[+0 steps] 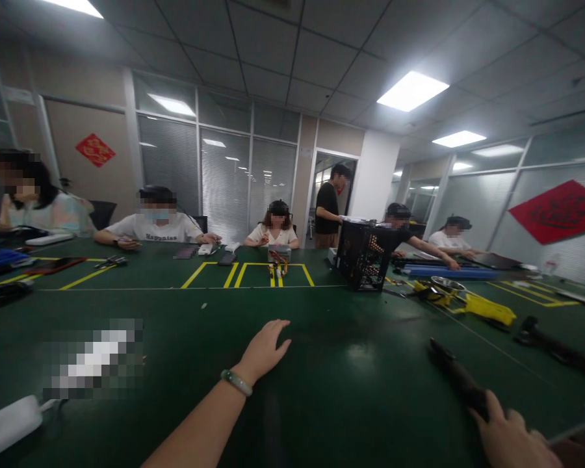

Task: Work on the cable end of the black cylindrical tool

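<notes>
My left hand, with a pale green bangle on the wrist, reaches over the middle of the green table. Its fingers are stretched out and the thumb stands apart, with nothing held. At the lower right, my right hand is closed around the near end of a long dark object. This object is slim, blurred, and points away to the upper left; its exact kind I cannot make out. Beyond it on the right lies another long black object.
A black computer case stands across the table, with a yellow pouch and a metal bowl to its right. A white power bank-like block lies lower left. Several people sit along the far side; one person stands.
</notes>
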{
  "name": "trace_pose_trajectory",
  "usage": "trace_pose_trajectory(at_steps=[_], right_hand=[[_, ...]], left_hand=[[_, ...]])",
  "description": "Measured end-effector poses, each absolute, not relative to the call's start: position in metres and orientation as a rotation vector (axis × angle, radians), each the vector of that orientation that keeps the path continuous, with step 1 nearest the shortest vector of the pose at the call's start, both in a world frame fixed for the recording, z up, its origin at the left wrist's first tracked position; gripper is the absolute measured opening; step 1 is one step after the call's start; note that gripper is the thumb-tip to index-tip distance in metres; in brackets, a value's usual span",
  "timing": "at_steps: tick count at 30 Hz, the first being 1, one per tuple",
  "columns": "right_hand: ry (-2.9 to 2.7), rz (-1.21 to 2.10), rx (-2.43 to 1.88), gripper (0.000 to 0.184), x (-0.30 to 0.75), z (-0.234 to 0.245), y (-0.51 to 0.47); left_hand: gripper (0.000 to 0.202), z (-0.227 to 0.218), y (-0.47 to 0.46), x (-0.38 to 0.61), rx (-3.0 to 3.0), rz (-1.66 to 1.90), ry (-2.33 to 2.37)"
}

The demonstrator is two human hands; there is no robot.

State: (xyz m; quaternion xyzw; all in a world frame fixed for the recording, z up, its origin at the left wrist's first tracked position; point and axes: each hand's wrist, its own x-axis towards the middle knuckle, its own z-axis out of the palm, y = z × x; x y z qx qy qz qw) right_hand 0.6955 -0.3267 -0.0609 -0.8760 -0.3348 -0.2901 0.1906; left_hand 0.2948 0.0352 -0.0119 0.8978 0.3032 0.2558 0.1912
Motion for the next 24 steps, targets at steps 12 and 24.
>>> trace_pose_trajectory(at_steps=[12, 24], right_hand=[[-1.726, -0.658, -2.044, 0.036, 0.489, -0.055, -0.271], [-1.44, -0.814, -1.802, 0.063, 0.476, -0.117, -0.33]], left_hand=[[0.091, 0.005, -0.141, 0.308, 2.767, 0.461, -0.028], [0.061, -0.005, -0.135, 0.289, 2.865, 0.605, 0.272]])
